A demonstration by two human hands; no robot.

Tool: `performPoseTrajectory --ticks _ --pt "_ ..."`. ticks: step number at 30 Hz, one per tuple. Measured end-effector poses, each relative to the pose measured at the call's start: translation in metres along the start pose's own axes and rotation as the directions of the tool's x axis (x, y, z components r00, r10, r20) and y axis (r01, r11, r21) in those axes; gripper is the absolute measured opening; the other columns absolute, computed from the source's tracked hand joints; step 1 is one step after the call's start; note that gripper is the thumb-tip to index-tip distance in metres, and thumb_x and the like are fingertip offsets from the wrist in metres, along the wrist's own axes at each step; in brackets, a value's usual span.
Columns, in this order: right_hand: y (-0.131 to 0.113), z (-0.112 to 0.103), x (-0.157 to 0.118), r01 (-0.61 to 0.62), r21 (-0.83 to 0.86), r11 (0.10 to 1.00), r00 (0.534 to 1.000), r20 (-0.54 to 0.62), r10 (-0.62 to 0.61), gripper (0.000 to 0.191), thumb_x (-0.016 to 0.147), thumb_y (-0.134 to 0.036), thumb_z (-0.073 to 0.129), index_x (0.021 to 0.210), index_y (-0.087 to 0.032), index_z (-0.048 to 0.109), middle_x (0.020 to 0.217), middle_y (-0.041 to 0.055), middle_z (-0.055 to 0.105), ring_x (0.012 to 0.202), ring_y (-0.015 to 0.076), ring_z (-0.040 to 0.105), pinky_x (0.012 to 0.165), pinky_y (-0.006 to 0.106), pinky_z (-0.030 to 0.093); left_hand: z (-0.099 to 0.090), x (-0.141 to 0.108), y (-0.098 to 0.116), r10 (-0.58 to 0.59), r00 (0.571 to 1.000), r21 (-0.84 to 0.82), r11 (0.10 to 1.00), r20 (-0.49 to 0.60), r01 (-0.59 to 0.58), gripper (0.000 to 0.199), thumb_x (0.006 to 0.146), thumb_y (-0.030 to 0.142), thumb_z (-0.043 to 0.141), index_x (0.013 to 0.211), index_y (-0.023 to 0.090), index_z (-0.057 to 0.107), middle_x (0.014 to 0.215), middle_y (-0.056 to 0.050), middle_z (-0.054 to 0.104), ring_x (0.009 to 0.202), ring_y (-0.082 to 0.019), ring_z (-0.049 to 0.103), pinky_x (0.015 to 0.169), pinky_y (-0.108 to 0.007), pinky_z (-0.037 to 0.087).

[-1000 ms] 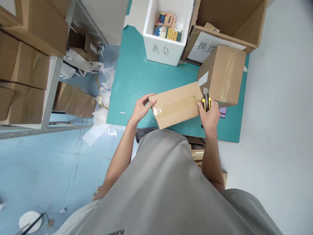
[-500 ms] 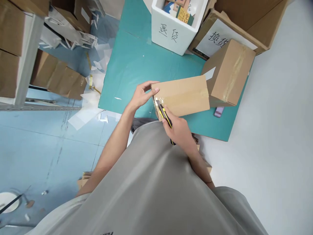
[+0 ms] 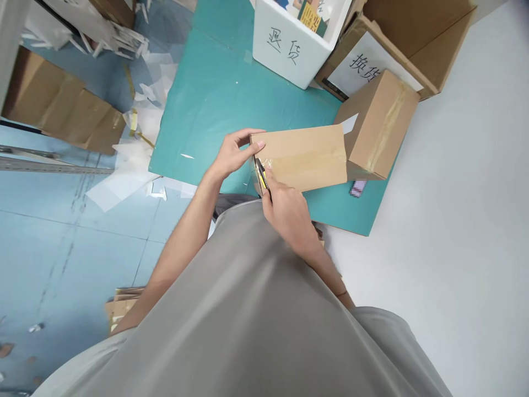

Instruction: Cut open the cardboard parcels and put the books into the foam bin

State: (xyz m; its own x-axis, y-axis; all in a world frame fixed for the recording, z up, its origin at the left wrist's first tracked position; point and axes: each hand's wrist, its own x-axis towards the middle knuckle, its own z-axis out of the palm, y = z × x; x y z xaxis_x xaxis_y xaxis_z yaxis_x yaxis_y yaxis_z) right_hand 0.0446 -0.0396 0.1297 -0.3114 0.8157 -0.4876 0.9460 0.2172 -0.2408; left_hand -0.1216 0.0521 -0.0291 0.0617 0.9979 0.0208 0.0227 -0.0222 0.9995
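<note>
1. The blue floor [image 3: 111, 242] is seen at the left, where torn white paper [image 3: 118, 171] is strewn beside the table.
2. A tabletop covered in green [image 3: 206, 110] is set in front of the person, its near edge partly hidden by a grey shirt [image 3: 264, 286].
3. At the table's far right, a large open carton [image 3: 458, 49] is placed, with a white sheet [image 3: 363, 69] bearing handwritten characters fixed to its side.
4. Just left of it, a white bin [image 3: 285, 44] is stood; handwritten characters are marked on its wall, and printed packs [image 3: 312, 17] are held inside.
5. In front of the large carton, a taped carton [image 3: 382, 127] is set.
6. The slim cardboard box [image 3: 306, 157] is held at the table's near edge, its right end by the taped carton; tape is run along its upper face.
7. By the right hand [image 3: 289, 215], a cutter is gripped — fingers closed round it, a fingertip laid along it.
8. By the left hand [image 3: 235, 151], the slim box's left end is gripped, the thumb pressed on top.
9. The cutter [image 3: 262, 175] is held at that end — whether the blade is touching cannot be told.
10. A blurred purplish item [image 3: 357, 188] is left near the taped carton.
</note>
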Motion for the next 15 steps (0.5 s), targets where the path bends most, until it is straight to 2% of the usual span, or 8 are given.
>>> performPoseTrajectory --ticks 4,9,11,15 --pt "-0.024 -0.011 0.004 -0.066 -0.108 0.992 0.996 0.047 0.071 0.067 0.108 -0.013 0.042 0.172 -0.007 0.024 0.112 0.02 0.079 0.102 0.0279 0.076 0.093 0.038 0.059 0.0 -0.001 0.0 0.004 1.0 -0.011 1.0 -0.009 -0.004 0.059 0.086 0.066 0.081 0.123 0.02 0.078 0.117 -0.011 0.081 0.111 -0.026 0.076 0.098 -0.038 0.062" --pt "-0.043 -0.023 0.013 -0.047 -0.188 0.981 0.995 0.081 0.063 0.062 0.103 -0.003 0.042 0.165 0.0 0.039 0.105 0.0218 0.08 0.099 0.0266 0.078 0.086 0.034 0.062 0.001 -0.004 -0.001 0.006 1.0 -0.009 1.0 -0.027 -0.007 0.06 0.087 0.066 0.08 0.124 0.019 0.078 0.118 -0.012 0.081 0.113 -0.027 0.076 0.1 -0.039 0.062" --pt "-0.043 -0.021 0.009 -0.033 -0.201 0.979 0.994 0.099 0.054 0.062 0.102 -0.002 0.042 0.164 0.001 0.04 0.105 0.0228 0.079 0.098 0.0271 0.079 0.084 0.034 0.063 0.002 -0.004 -0.002 0.008 0.999 -0.004 1.0 -0.033 -0.009 0.06 0.087 0.066 0.079 0.124 0.019 0.078 0.12 -0.012 0.081 0.115 -0.027 0.075 0.102 -0.04 0.061" --pt "-0.039 -0.011 -0.019 -0.02 -0.22 0.975 0.973 0.221 0.07 0.063 0.101 -0.001 0.045 0.164 0.001 0.039 0.105 0.0234 0.079 0.094 0.0259 0.079 0.079 0.033 0.062 0.004 -0.005 -0.006 0.019 0.999 0.006 1.0 -0.048 -0.019 0.06 0.089 0.066 0.078 0.127 0.019 0.077 0.12 -0.012 0.081 0.118 -0.028 0.075 0.105 -0.042 0.06"
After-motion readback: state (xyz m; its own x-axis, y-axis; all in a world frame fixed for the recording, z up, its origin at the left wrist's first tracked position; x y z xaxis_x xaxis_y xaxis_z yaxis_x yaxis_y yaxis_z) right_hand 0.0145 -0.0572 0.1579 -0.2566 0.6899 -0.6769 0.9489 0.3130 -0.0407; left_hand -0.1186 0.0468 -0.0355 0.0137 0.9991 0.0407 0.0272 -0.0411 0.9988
